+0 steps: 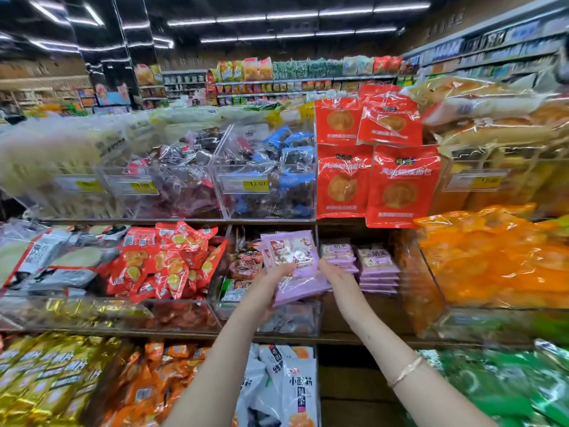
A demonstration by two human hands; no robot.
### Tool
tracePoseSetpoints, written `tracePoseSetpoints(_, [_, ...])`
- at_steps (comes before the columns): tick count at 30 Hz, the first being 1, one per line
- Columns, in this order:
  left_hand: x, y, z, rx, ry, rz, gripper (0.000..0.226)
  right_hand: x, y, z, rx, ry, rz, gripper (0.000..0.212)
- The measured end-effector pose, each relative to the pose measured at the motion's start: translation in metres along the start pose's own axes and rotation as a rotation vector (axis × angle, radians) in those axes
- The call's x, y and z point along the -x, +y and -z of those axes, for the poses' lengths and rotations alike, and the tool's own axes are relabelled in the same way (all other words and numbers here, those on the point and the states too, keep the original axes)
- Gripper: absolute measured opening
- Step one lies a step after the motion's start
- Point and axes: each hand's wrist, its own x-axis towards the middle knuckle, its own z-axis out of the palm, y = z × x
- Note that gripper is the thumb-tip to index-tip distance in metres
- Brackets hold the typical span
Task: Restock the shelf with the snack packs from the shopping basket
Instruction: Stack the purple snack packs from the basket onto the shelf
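I hold a small bundle of lilac snack packs (292, 257) up in front of the middle shelf (184, 334). My left hand (272, 280) grips the bundle from below and the left, with the thumb across its front. My right hand (334, 272) touches its right edge with the fingers extended. Just to the right, two low stacks of the same lilac packs (374, 266) lie on the middle shelf. The shopping basket is out of view.
Clear bins of wrapped sweets (264, 180) and red standing bags (400, 186) fill the upper shelf. Red snack packets (166, 260) lie left of the bundle, orange bags (492, 260) to the right. White bags (286, 386) stand on the bottom shelf.
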Motion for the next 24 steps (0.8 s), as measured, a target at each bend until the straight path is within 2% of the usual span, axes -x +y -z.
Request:
tracePoseSetpoints(3, [0.004,0.0,-0.004,-0.108,0.064,-0.063,0.074,0.007,-0.001,0.002,0.056,-0.05,0.017,0.021])
tracePoseSetpoints(6, [0.01,0.005,-0.009,-0.244,0.041,-0.134,0.054,0.006,0.001,0.009,-0.049,-0.034,-0.076,0.016])
tracePoseSetpoints(10, [0.002,0.002,-0.009,-0.302,0.086,-0.149,0.035,-0.003,0.017,0.027,-0.446,0.074,-0.305,0.016])
tracePoseSetpoints(12, [-0.001,0.0,-0.008,-0.277,0.089,-0.142,0.028,-0.009,0.029,0.038,-0.582,0.196,-0.392,0.019])
tracePoseSetpoints(15, [0.001,0.002,-0.01,-0.263,0.094,-0.148,0.021,-0.021,0.044,0.062,-0.603,0.389,-0.44,0.025])
tracePoseSetpoints(17, [0.0,0.003,-0.01,-0.261,0.09,-0.144,0.022,-0.03,0.047,0.078,-0.576,0.46,-0.446,0.024])
tracePoseSetpoints(22, [-0.003,0.001,-0.01,-0.261,0.089,-0.108,0.022,-0.058,0.049,0.1,-0.565,0.532,-0.467,0.031])
tracePoseSetpoints(24, [-0.003,0.001,-0.009,-0.27,0.078,-0.096,0.022,-0.07,0.047,0.103,-0.672,0.551,-0.442,0.037])
